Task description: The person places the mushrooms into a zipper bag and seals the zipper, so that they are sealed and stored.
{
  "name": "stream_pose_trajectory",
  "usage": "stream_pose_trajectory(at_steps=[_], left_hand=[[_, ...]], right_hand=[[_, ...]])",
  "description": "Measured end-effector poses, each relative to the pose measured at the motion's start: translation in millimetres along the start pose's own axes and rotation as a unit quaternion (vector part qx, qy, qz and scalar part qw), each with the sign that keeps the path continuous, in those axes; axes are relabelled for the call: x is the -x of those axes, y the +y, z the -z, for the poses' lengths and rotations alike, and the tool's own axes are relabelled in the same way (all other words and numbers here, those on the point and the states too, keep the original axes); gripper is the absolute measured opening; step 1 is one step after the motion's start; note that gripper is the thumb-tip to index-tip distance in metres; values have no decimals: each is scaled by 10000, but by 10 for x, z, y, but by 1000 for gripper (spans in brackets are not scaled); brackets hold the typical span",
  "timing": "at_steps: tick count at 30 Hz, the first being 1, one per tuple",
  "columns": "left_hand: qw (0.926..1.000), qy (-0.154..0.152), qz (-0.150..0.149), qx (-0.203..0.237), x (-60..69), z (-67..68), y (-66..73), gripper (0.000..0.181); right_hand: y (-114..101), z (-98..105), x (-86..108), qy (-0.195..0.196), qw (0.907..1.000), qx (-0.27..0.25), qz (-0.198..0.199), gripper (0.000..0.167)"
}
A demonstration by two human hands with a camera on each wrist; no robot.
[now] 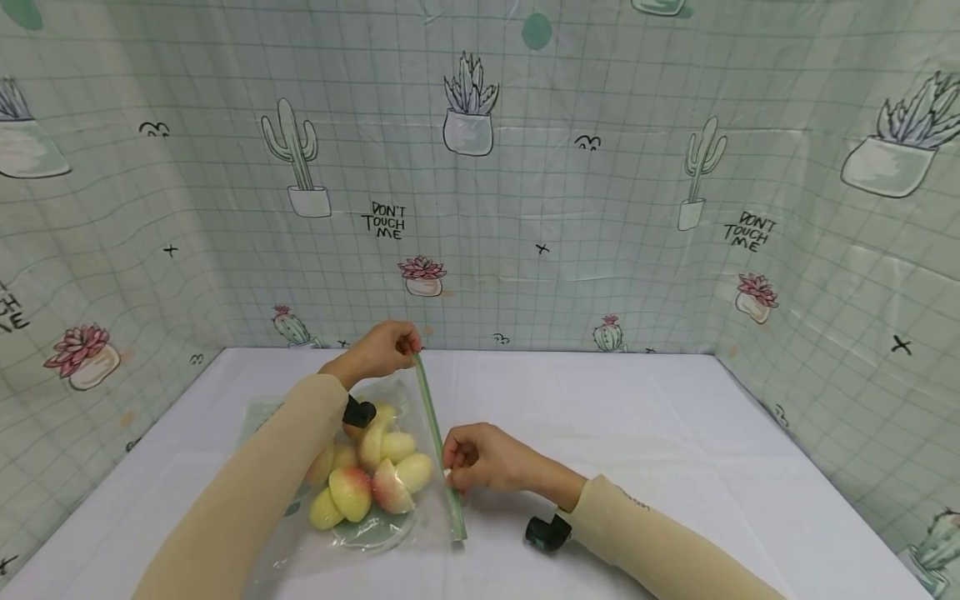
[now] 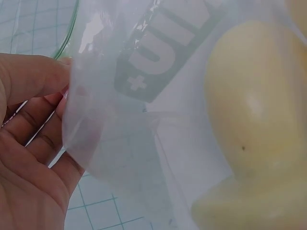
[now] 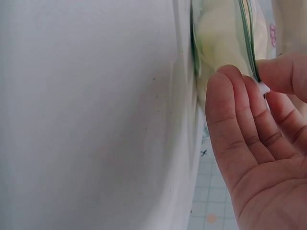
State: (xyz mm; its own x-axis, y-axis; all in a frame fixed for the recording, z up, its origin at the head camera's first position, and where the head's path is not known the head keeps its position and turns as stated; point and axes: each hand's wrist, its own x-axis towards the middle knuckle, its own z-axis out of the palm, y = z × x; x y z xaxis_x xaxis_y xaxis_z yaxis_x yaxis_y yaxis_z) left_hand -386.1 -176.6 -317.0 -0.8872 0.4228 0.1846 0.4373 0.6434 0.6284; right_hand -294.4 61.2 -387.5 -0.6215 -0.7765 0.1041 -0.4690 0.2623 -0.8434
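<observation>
A clear zip bag lies on the table, holding several yellow fruits with red blushes; their kind is unclear. A green zip strip edges its right side. At the strip's far end, my left hand pinches the bag's corner between thumb and fingers. Near the strip's close end, my right hand pinches a small white slider, its other fingers loosely bent beside the bag. Printed lettering shows on the plastic in the left wrist view. My left forearm hides part of the bag.
A white cloth covers the table. Behind and at both sides hangs a grid-patterned curtain printed with cacti. Black wrist cameras sit on both wrists, the left one over the fruit.
</observation>
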Motion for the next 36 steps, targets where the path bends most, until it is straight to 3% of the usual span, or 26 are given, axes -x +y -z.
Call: stream_pose_trajectory(at_steps=[36], left_hand=[[9999, 60, 2, -136, 3, 4, 23, 10]], right_hand=[[-43, -68, 98, -40, 9998, -84, -190, 14]])
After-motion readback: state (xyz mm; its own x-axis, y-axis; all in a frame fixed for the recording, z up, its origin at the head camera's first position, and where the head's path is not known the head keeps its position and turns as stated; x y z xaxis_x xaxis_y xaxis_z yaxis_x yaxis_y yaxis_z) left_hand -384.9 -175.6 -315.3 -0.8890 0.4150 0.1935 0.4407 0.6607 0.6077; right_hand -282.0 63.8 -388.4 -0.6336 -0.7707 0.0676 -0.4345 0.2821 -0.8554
